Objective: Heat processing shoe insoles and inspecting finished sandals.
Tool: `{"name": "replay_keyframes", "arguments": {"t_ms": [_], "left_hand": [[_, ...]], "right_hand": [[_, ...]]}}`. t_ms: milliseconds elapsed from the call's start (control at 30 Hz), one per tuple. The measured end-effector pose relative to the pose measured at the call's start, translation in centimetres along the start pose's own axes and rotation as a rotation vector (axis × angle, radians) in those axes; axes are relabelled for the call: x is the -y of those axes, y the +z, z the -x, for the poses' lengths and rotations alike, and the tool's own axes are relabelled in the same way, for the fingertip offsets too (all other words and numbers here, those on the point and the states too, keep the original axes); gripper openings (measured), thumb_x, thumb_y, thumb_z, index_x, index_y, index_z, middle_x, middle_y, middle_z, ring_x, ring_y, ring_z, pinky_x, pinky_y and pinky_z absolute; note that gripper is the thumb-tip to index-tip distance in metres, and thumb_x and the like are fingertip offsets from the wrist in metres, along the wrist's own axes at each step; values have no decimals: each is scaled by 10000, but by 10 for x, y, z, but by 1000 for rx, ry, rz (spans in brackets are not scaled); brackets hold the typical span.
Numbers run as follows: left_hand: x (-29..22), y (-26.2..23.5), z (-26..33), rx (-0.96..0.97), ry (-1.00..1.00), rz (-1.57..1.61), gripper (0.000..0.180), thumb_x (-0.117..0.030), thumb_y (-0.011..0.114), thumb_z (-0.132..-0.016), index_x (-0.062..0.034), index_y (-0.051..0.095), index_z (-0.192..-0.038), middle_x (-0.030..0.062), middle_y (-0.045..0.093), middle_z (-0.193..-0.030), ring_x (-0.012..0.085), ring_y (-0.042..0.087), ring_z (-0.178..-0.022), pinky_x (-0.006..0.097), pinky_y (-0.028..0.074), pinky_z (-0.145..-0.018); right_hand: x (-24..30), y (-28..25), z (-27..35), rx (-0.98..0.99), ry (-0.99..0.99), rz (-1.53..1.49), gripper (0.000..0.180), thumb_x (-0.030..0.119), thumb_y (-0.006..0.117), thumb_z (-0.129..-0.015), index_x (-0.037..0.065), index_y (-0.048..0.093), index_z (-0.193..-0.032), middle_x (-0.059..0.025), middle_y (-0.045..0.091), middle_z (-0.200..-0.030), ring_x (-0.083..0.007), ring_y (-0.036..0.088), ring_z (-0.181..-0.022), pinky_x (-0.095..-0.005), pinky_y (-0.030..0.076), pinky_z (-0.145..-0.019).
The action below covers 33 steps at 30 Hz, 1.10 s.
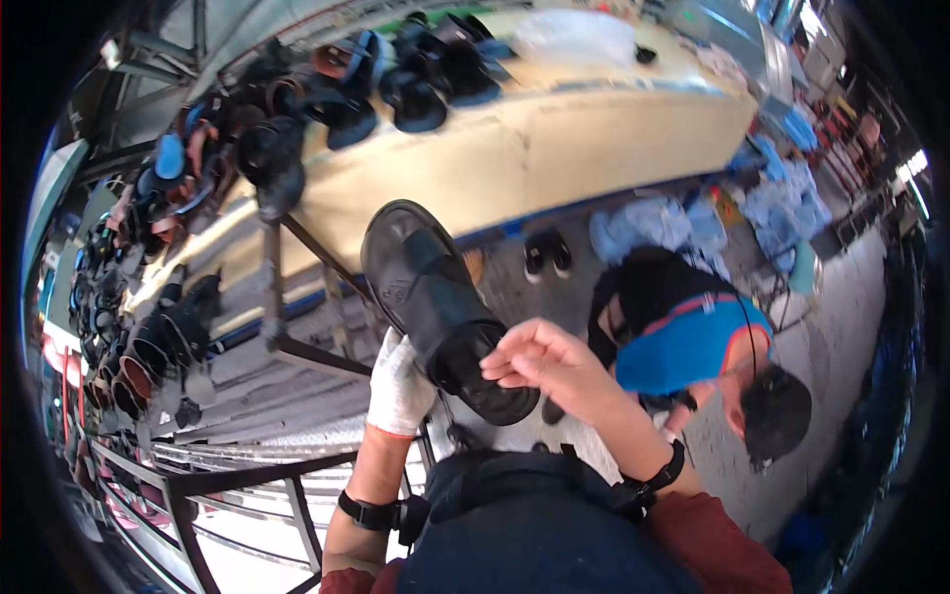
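Observation:
A black sandal [432, 287] with broad straps is held up in front of me, its toe pointing away and its heel toward me. My left hand [400, 388], in a white glove, grips it from the left side, and some of its fingers are hidden behind the sole. Bare and without a glove, my right hand [546, 358] is at the heel end, over the insole. Its thumb and fingertips are pinched together there; whether something small is between them I cannot make out.
Many dark shoes [416, 99] stand along a long pale table [594, 139] ahead. More hang on a rack [163, 346] at left, near a metal frame [272, 287]. At right a person [683, 337] bends down. Blue plastic bags [653, 226] lie beyond; a railing [178, 485] stands lower left.

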<state>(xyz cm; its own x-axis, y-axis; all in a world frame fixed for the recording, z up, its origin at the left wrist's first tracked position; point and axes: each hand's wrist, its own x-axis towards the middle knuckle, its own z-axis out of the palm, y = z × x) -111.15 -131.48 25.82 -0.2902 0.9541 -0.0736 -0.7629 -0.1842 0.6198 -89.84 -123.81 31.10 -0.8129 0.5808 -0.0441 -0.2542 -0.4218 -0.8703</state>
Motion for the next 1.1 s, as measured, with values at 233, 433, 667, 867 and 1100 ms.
{"name": "replay_keyframes", "arguments": {"t_ms": [233,433,667,867,1100], "left_hand": [[84,3,41,-190,-276,168,326,-118,534,-937,-16,535,-1246,133,628,-1180,287,612,-1084,428,490,-967],[115,22,64,-195,-310,158,291,-114,531,-945,-5,554,-1214,133,632,-1170,282,614,-1079,419,493,-968],[130,26,77,41,-308,219,356,-155,440,-965,11,520,-1269,149,605,-1221,295,606,-1095,421,499,-971],[131,40,90,-41,-356,113,331,-115,500,-957,10,513,-1263,132,601,-1233,291,599,-1104,435,505,-959],[122,44,88,-76,-482,130,262,-70,497,-951,20,550,-1192,147,642,-1145,255,624,-1081,395,497,-982]], "right_hand": [[-45,-107,101,-251,94,266,281,220,527,-977,43,498,-1193,-64,570,-1159,-127,548,-1047,-296,471,-870],[-68,-105,159,-52,244,119,537,261,596,-946,-28,396,-1352,-118,572,-1176,-160,575,-1034,-312,496,-848],[-82,-84,196,-94,177,277,675,277,696,-858,-11,365,-1370,-75,610,-968,-123,591,-852,-284,480,-772],[-75,-73,215,-68,173,115,640,258,658,-897,-40,341,-1366,-102,599,-1059,-146,608,-909,-284,514,-786],[-83,-77,218,-45,177,-208,570,250,616,-931,-23,359,-1360,-118,580,-1188,-207,609,-1057,-355,564,-826]]}}
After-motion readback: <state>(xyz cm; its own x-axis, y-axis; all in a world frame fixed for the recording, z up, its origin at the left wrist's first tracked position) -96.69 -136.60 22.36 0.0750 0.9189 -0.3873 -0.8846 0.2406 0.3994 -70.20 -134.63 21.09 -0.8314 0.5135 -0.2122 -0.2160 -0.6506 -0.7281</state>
